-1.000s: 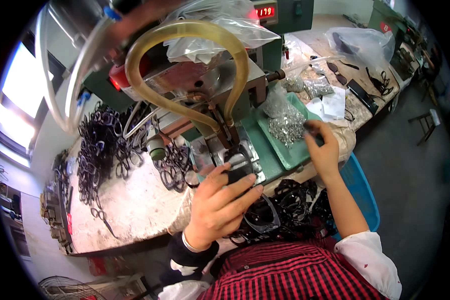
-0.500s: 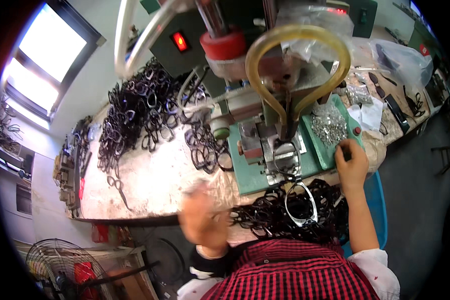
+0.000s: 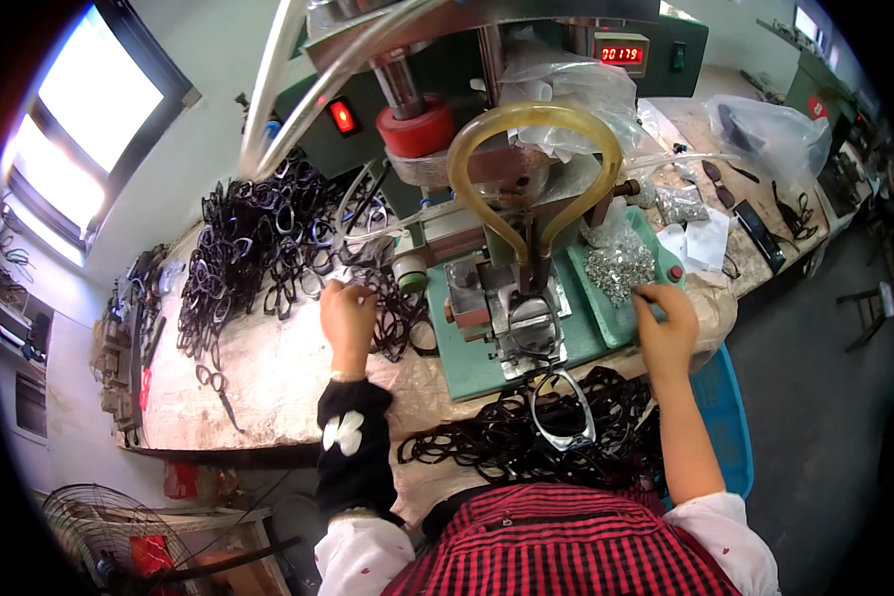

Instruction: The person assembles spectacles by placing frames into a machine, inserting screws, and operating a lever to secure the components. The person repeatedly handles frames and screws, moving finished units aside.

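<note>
Head camera looks down on a cluttered workbench [image 3: 268, 387] with a green press machine [image 3: 507, 298] at its middle. The left hand [image 3: 348, 318] reaches out over the bench to the edge of a heap of black eyeglass frames [image 3: 258, 248]; its fingers [image 3: 340, 290] are curled down onto the nearest frames, and they seem to pinch one, though the tangle is too dense to tell for sure. More dark frames lie just right of that hand, against the foot of the machine.

The right hand [image 3: 666, 323] rests at the near rim of a green tray [image 3: 606, 318] fixed to the machine's right side. A pile of small silvery metal parts [image 3: 621, 268] lies in the tray, just beyond the fingertips [image 3: 646, 294], which are bent and drawn together at the pile's near edge. Whether they hold a part cannot be made out.

Between the hands, on the machine's metal bed, a frame sits under a yellowish tube loop [image 3: 536, 179]. A second heap of black frames [image 3: 526, 437] lies close to the person's body, with one clear-lensed frame [image 3: 564, 412] on top. A blue bin [image 3: 720, 417] stands by the right forearm, and clear plastic bags [image 3: 765, 134] lie at the bench's far right.
</note>
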Demonstrator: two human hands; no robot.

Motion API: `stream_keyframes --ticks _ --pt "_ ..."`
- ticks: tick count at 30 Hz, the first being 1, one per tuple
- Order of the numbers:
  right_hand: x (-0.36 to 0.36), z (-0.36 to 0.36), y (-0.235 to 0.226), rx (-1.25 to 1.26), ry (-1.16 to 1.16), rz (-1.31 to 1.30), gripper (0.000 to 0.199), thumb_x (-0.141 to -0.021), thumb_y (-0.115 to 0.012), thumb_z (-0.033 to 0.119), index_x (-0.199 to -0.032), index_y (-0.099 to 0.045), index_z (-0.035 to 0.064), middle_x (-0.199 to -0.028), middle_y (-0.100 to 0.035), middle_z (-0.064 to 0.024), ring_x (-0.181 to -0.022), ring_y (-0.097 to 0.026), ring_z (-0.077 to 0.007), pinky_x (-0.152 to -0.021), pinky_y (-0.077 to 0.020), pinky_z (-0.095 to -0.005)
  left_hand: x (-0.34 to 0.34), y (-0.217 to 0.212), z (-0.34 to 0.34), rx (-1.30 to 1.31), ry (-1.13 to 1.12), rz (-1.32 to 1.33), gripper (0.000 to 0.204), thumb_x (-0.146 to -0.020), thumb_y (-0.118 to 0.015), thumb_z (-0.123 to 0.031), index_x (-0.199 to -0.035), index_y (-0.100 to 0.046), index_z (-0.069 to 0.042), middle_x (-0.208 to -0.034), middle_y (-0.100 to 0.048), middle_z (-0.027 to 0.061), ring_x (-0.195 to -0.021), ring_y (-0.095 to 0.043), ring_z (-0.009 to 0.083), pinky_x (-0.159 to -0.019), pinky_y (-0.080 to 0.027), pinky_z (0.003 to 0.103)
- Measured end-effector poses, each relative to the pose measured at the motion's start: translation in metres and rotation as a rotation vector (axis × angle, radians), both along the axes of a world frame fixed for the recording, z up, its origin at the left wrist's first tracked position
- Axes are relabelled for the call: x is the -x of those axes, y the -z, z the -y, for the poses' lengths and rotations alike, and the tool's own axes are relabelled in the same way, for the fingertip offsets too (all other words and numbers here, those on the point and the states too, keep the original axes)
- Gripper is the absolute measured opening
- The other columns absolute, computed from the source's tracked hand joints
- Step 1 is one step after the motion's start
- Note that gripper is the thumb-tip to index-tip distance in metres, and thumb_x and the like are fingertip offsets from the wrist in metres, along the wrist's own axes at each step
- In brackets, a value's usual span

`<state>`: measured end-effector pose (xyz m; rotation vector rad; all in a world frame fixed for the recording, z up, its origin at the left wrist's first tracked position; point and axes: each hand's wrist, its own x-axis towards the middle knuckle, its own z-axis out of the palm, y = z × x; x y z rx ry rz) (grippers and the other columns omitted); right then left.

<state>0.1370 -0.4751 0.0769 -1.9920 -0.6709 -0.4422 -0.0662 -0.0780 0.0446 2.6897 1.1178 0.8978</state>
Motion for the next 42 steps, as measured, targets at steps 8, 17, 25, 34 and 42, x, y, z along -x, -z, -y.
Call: stream_keyframes --ticks 8,17,25,34,42 --pt "0.025 0.050 -0.021 -0.047 0.015 -0.140 0.012 -0.080 -0.070 -0.002 -0.092 -0.071 0.0007 -0.090 -0.069 -0.0093 -0.086 -0.066 -0.0226 -0.080 -0.0502 -0.0333 0.051 -0.067 0.072 0.990 0.287 0.882 0.009 -0.100 -0.060 -0.014 -0.098 -0.060 -0.005 -0.070 -0.057 -0.0010 -0.057 -0.052 0.0078 -0.050 -0.040 0.020" --pt "0.037 -0.081 -0.071 -0.377 -0.428 -0.303 0.035 -0.081 -0.070 0.000 -0.115 -0.062 -0.0014 -0.093 -0.067 -0.0062 -0.090 -0.064 -0.0145 -0.085 -0.0504 -0.0280 0.022 -0.066 0.114 0.981 0.381 0.934 0.022 -0.103 -0.056 -0.012 -0.120 -0.062 0.001 -0.100 -0.069 0.0085 -0.084 -0.068 0.0172 -0.073 -0.056 0.029" --pt "0.054 -0.085 -0.067 -0.609 -0.505 -0.561 0.038 -0.085 -0.069 -0.002 -0.121 -0.056 -0.0040 -0.094 -0.066 -0.0044 -0.090 -0.061 -0.0098 -0.085 -0.0472 -0.0243 0.027 -0.062 0.144 0.851 0.478 1.241 0.017 -0.102 -0.056 -0.005 -0.114 -0.063 0.003 -0.105 -0.068 0.0132 -0.094 -0.067 0.0218 -0.086 -0.056 0.036" --pt "0.082 -0.070 -0.106 -0.711 -0.671 -0.821 0.049 -0.089 -0.062 -0.005 -0.135 -0.046 -0.0046 -0.126 -0.062 -0.0140 -0.113 -0.062 -0.0197 -0.101 -0.0447 -0.0307 -0.007 -0.164 0.173 0.267 0.853 0.970 0.013 -0.099 -0.052 0.000 -0.107 -0.060 0.005 -0.102 -0.066 0.0159 -0.093 -0.065 0.0226 -0.089 -0.053 0.038" --pt "0.016 -0.018 -0.029 -0.055 -0.227 -0.272 0.031 -0.088 -0.060 0.002 -0.119 -0.065 -0.0025 -0.109 -0.072 -0.0144 -0.103 -0.069 -0.0222 -0.092 -0.0520 -0.0342 -0.023 -0.126 0.201 -0.153 1.117 0.398 0.034 -0.068 -0.080 -0.007 -0.102 -0.076 -0.010 -0.107 -0.073 0.0038 -0.084 -0.058 0.0248 -0.087 -0.055 0.045"
